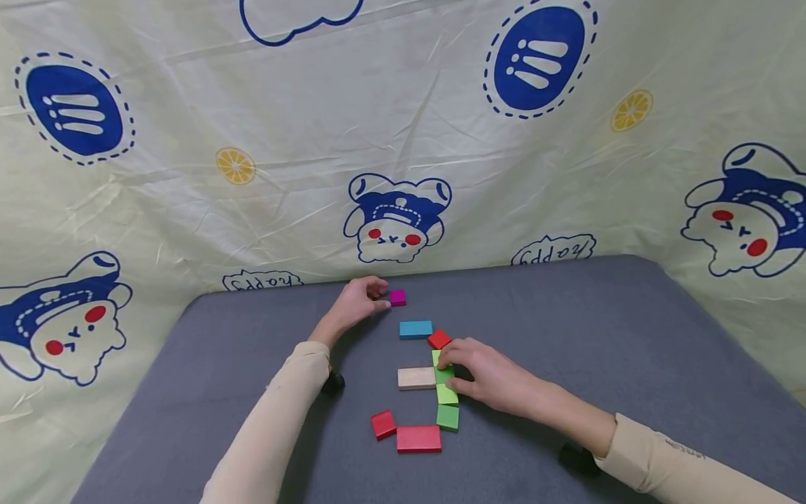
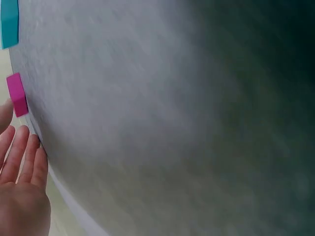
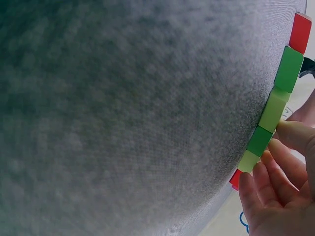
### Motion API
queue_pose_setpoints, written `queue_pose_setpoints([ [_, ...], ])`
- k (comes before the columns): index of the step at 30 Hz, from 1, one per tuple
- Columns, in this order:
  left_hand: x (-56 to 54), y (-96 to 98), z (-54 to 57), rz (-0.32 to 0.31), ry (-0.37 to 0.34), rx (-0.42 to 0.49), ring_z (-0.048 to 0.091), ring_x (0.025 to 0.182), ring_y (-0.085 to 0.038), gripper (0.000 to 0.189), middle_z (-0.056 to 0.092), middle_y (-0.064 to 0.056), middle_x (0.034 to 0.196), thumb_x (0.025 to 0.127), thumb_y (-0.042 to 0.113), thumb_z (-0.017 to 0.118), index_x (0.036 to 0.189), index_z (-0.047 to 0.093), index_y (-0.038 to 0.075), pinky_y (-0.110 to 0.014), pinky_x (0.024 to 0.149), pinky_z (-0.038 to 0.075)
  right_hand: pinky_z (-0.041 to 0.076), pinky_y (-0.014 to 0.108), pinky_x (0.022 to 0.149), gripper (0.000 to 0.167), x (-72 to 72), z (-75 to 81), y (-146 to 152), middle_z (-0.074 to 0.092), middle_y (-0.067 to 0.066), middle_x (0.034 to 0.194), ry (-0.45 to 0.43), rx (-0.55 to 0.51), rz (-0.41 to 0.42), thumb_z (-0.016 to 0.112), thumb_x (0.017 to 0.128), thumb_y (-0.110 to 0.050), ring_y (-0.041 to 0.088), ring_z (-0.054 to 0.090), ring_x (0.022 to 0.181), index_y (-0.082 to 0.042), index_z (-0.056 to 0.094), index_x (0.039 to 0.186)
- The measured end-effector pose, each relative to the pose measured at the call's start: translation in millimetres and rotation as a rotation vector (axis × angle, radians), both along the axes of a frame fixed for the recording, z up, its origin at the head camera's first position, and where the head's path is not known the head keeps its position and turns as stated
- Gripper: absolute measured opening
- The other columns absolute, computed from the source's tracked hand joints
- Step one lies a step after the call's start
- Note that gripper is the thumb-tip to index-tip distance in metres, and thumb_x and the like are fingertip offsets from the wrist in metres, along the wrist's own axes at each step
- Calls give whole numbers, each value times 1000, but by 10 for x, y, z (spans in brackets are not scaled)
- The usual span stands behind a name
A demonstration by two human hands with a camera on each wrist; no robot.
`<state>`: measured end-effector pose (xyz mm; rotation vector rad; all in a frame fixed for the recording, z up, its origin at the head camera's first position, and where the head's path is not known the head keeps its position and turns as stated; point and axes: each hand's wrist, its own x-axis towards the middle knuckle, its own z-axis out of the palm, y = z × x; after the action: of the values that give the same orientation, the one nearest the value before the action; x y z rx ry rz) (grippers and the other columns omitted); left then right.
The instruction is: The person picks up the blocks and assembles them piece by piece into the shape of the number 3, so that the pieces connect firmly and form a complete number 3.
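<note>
In the head view my left hand (image 1: 360,302) is at the far edge of the table, beside a magenta block (image 1: 397,298). Its thumb tip is at the block's near left corner; the left wrist view shows the fingers (image 2: 25,152) fairly straight and apart from it. My right hand (image 1: 488,374) pinches the middle dark green block (image 3: 260,141) between thumb and forefinger. That block is part of a column, with a light green block (image 1: 448,395) on its near side and another light green block (image 3: 248,161) on its far side, partly covered by fingers.
A green block (image 1: 448,418) ends the column near a long red block (image 1: 418,439), with a tilted red block (image 1: 383,425) at its left. A wooden block (image 1: 416,379) meets the column's middle. A blue block (image 1: 415,330) and a small red block (image 1: 439,339) lie farther back.
</note>
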<state>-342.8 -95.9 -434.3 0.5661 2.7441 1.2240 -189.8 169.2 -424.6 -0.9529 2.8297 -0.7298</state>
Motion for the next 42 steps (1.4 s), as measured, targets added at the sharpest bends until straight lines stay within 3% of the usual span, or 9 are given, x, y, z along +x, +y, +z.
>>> queue_pose_setpoints([
  [9,22,182,-8,40,38,-99,56,103,-26,39,62,-12,112,88,15,74,124,64,2,-39,92,46,48,42,93,26,6,5,4,59,-3,118,9,-3,4,75,88,-16,18,52,110,-15,68,113],
  [16,8,234,-15,35,52,-167,56,100,-25,33,63,-10,110,89,14,74,120,68,6,-40,91,46,48,42,94,25,10,12,-5,59,-3,118,4,6,-5,75,88,-17,17,52,110,-16,68,112],
  [26,30,190,42,33,17,-206,54,94,-23,26,62,-8,103,90,13,72,115,69,5,-38,86,46,48,41,93,25,21,26,-24,59,-4,117,-2,14,-13,75,88,-17,16,52,109,-16,68,112],
  [42,198,56,128,59,28,-191,54,85,-23,24,63,-8,93,87,11,75,108,69,2,-37,81,47,48,41,92,26,28,8,-10,58,-4,117,3,5,-22,75,87,-16,17,52,109,-17,68,112],
])
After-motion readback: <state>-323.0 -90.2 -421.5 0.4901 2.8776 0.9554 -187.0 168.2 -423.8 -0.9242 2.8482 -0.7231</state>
